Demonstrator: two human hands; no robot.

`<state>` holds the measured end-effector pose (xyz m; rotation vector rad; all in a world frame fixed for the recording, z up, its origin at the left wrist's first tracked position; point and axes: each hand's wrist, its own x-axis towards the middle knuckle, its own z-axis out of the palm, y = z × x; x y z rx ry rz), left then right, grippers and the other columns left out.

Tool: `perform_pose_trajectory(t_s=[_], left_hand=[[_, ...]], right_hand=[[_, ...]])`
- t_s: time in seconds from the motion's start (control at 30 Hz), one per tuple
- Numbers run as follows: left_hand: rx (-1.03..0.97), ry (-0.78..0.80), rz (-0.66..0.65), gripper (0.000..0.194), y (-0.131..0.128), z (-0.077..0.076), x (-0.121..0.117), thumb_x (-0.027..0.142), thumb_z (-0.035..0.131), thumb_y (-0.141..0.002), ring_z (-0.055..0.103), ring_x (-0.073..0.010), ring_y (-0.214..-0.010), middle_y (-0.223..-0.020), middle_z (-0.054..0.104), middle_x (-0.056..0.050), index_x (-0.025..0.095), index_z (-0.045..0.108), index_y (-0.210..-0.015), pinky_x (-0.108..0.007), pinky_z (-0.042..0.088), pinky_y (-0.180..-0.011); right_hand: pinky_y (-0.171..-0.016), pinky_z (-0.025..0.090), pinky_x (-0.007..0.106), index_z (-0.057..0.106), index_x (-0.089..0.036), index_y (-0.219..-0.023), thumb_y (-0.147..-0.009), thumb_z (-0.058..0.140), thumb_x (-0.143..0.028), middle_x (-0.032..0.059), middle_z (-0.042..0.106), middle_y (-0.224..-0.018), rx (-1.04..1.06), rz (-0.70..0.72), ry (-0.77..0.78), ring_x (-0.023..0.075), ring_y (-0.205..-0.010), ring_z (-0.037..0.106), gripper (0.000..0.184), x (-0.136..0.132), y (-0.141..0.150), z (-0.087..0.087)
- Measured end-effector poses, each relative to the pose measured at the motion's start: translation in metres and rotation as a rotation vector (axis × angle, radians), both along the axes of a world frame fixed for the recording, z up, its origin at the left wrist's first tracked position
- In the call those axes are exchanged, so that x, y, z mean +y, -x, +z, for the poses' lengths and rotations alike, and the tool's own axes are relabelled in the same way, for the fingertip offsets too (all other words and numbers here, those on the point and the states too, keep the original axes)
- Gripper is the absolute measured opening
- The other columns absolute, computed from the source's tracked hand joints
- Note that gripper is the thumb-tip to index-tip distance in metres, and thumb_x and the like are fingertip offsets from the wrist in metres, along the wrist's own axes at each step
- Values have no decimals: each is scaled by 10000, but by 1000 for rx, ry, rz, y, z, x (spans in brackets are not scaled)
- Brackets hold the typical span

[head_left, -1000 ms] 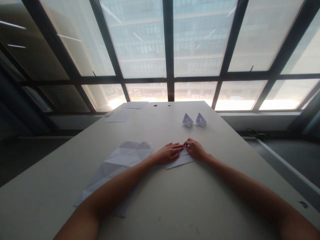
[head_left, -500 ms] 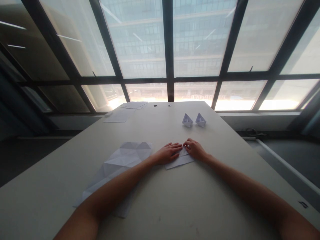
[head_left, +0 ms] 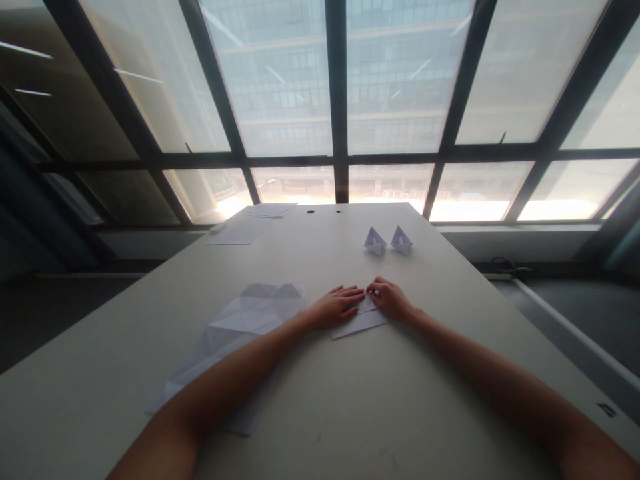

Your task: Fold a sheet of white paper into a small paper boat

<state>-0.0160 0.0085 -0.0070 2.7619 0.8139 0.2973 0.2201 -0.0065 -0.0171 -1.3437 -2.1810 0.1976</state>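
Observation:
A folded sheet of white paper (head_left: pixel 359 325) lies on the table under both hands, its near edge a straight flap slanting up to the right. Resting flat across its left part is my left hand (head_left: pixel 336 307), fingers stretched toward the right. My right hand (head_left: pixel 390 299) sits at the paper's upper right, fingers curled and pinched at its edge; the fingertips partly hide the spot they grip. Between the two hands a small creased part of the paper shows.
Two folded paper boats (head_left: pixel 375 242) stand side by side beyond my hands. A creased, unfolded sheet (head_left: pixel 245 317) lies partly under my left forearm. Flat white sheets (head_left: pixel 233 232) lie at the far left of the white table (head_left: pixel 345 400). Windows rise behind.

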Motion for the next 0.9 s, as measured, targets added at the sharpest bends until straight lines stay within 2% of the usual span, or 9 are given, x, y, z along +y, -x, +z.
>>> perform_pose_trajectory(t_s=[0.27,0.57,0.77,0.9], left_hand=[[-2,-8,-4,508,0,-1,1,390,409,-1016,306,-216,-1467,-1565,381,-36,296,382,-1515,-438,190,-1223],[24,-9,-7,525,0,-2,3,401,408,-1014,277,-210,-1478,-1575,364,-29,300,355,-1526,-429,179,-1226],[21,-13,23,473,-1,-3,1,346,290,-1050,295,-189,-1471,-1566,383,-21,299,384,-1511,-433,186,-1224],[18,-13,22,471,-2,-2,1,343,284,-1053,290,-182,-1473,-1568,377,-8,309,379,-1513,-417,186,-1226]], right_hand=[[-789,455,251,736,-229,-971,-942,562,-240,44,663,-962,7,11,-11,159,-835,638,177,1,-1,-1],[-790,448,252,727,-226,-970,-949,562,-253,41,662,-966,3,17,-16,158,-842,638,169,1,-2,-1],[-802,444,246,731,-218,-967,-945,567,-229,46,667,-969,4,16,-22,160,-864,642,166,1,-2,-2],[-792,438,242,732,-221,-961,-946,566,-227,45,667,-961,1,13,-28,157,-847,639,167,3,-2,-4]])
